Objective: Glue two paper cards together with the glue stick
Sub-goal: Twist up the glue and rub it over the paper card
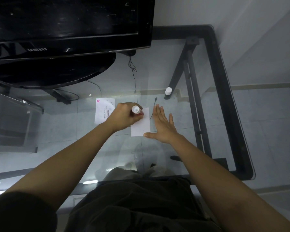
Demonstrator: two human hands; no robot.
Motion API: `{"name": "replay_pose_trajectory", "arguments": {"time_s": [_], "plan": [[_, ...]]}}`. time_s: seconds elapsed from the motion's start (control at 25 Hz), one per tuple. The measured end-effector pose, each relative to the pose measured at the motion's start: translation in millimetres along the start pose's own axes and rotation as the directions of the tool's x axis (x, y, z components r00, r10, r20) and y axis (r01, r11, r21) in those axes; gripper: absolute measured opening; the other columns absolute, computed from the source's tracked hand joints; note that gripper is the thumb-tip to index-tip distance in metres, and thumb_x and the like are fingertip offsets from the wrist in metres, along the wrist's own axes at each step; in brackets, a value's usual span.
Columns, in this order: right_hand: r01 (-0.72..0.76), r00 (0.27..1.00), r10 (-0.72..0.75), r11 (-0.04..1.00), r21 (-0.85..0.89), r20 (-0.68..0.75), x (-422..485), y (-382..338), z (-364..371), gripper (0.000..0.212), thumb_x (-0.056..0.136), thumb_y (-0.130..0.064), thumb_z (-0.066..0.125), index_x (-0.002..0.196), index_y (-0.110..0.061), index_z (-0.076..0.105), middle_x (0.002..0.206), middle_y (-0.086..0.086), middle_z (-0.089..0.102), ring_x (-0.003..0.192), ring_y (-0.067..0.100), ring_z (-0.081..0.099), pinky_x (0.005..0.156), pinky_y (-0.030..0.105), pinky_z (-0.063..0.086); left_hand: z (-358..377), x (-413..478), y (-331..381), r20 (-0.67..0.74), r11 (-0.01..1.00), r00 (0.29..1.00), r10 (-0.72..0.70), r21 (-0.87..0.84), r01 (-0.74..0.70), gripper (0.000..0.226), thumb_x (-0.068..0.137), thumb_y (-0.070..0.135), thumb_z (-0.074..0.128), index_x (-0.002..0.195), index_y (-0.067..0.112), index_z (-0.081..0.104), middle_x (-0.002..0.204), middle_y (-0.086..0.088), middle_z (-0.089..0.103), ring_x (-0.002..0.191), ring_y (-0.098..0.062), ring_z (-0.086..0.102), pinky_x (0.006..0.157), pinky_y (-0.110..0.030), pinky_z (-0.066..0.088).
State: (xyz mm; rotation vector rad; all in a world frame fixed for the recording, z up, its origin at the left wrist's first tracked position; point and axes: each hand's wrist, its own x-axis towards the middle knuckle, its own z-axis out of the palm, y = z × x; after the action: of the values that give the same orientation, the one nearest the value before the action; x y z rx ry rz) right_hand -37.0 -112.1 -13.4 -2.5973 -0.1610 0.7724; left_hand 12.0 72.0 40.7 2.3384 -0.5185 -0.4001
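Observation:
A plain white card (141, 127) lies on the glass table (107, 153). My left hand (124, 117) grips the glue stick (136, 110), held upright with its lower end on the card's upper left part. My right hand (162, 126) lies flat and open beside the card's right edge, its thumb touching the card's lower right corner. A second card (102, 111), with printed text and a pink logo, rests to the left, partly hidden by my left hand. The glue stick's white cap (168, 90) stands apart at the back right.
A black Samsung monitor (65, 27) on a round stand (54, 72) fills the back left. A thin black cable (153, 108) runs between the card and my right hand. The table's black frame (224, 91) borders the right side.

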Motion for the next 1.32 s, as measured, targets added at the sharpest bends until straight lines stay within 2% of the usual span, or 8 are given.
{"name": "replay_pose_trajectory", "arguments": {"time_s": [0.08, 0.2, 0.4, 0.6, 0.8, 1.0, 1.2, 1.32], "plan": [[0.006, 1.0, -0.006, 1.0, -0.012, 0.004, 1, 0, 0, 0.111, 0.079, -0.058, 0.059, 0.142, -0.019, -0.024, 0.153, 0.003, -0.029, 0.139, 0.018, -0.028, 0.109, 0.046, -0.018, -4, -5, -4, 0.104, 1.0, 0.995, -0.001, -0.013, 0.002, 0.019, 0.075, 0.026, 0.074, 0.091, 0.016, 0.07, 0.093, -0.001, 0.073, 0.083, -0.014, 0.066, 0.075, -0.023, 0.051], [0.021, 1.0, -0.02, 0.999, -0.04, 0.023, 3, 1, 2, 0.105, 0.079, -0.059, 0.057, 0.143, -0.027, -0.02, 0.152, 0.004, -0.032, 0.137, 0.018, -0.031, 0.108, 0.047, -0.019, -5, -15, -11, 0.242, 0.999, 0.97, 0.0, 0.038, -0.01, 0.016, 0.073, 0.026, 0.075, 0.085, 0.017, 0.071, 0.088, 0.0, 0.074, 0.08, -0.012, 0.067, 0.076, -0.029, 0.053], [0.011, 0.999, -0.008, 0.997, -0.071, 0.041, 6, 2, 2, 0.105, 0.079, -0.06, 0.057, 0.144, -0.028, -0.018, 0.151, 0.004, -0.033, 0.136, 0.019, -0.033, 0.107, 0.048, -0.02, -7, -16, -17, 0.003, 0.999, 0.999, -0.048, -0.023, 0.048, 0.017, 0.078, 0.023, 0.072, 0.09, 0.012, 0.069, 0.094, -0.006, 0.073, 0.084, -0.02, 0.066, 0.077, -0.033, 0.054], [0.007, 0.999, -0.003, 0.996, -0.089, 0.045, 6, 1, 3, 0.105, 0.079, -0.06, 0.057, 0.143, -0.028, -0.019, 0.151, 0.004, -0.033, 0.136, 0.019, -0.032, 0.108, 0.048, -0.019, -9, -32, -20, 0.217, 0.999, 0.976, 0.009, 0.043, -0.019, 0.019, 0.072, 0.024, 0.076, 0.088, 0.014, 0.071, 0.09, -0.001, 0.074, 0.079, -0.014, 0.067, 0.075, -0.029, 0.055], [-0.003, 0.999, 0.008, 0.996, -0.094, 0.051, 6, 1, 1, 0.105, 0.079, -0.059, 0.057, 0.143, -0.027, -0.019, 0.151, 0.004, -0.033, 0.137, 0.021, -0.032, 0.109, 0.049, -0.018, -14, -27, -26, 0.062, 0.999, 0.997, -0.045, -0.002, 0.045, 0.017, 0.074, 0.024, 0.074, 0.089, 0.015, 0.071, 0.091, 0.0, 0.074, 0.08, -0.013, 0.065, 0.075, -0.027, 0.053], [-0.002, 0.999, 0.006, 0.997, -0.082, 0.05, 6, 0, 1, 0.105, 0.079, -0.059, 0.058, 0.144, -0.027, -0.018, 0.151, 0.004, -0.033, 0.137, 0.02, -0.032, 0.109, 0.049, -0.017, -7, -28, -23, 0.198, 0.999, 0.98, 0.007, 0.043, -0.015, 0.018, 0.073, 0.025, 0.074, 0.086, 0.013, 0.07, 0.087, -0.003, 0.074, 0.077, -0.016, 0.066, 0.074, -0.033, 0.055], [-0.001, 0.998, 0.006, 0.997, -0.078, 0.056, 5, -1, -1, 0.105, 0.079, -0.057, 0.059, 0.143, -0.027, -0.019, 0.151, 0.004, -0.033, 0.137, 0.02, -0.031, 0.109, 0.05, -0.017, -11, -14, -22, -0.026, 0.999, 0.999, -0.028, 0.033, 0.029, 0.018, 0.077, 0.027, 0.071, 0.087, 0.012, 0.068, 0.085, -0.004, 0.072, 0.075, -0.019, 0.064, 0.069, -0.03, 0.053], [0.0, 0.998, 0.005, 0.996, -0.086, 0.058, 4, -2, -2, 0.105, 0.08, -0.058, 0.058, 0.143, -0.027, -0.019, 0.151, 0.005, -0.033, 0.138, 0.022, -0.03, 0.11, 0.05, -0.016, -4, -9, -13, 0.098, 0.999, 0.994, 0.041, 0.029, -0.045, 0.02, 0.077, 0.026, 0.072, 0.09, 0.011, 0.069, 0.089, -0.005, 0.073, 0.078, -0.019, 0.065, 0.072, -0.027, 0.051]]}}
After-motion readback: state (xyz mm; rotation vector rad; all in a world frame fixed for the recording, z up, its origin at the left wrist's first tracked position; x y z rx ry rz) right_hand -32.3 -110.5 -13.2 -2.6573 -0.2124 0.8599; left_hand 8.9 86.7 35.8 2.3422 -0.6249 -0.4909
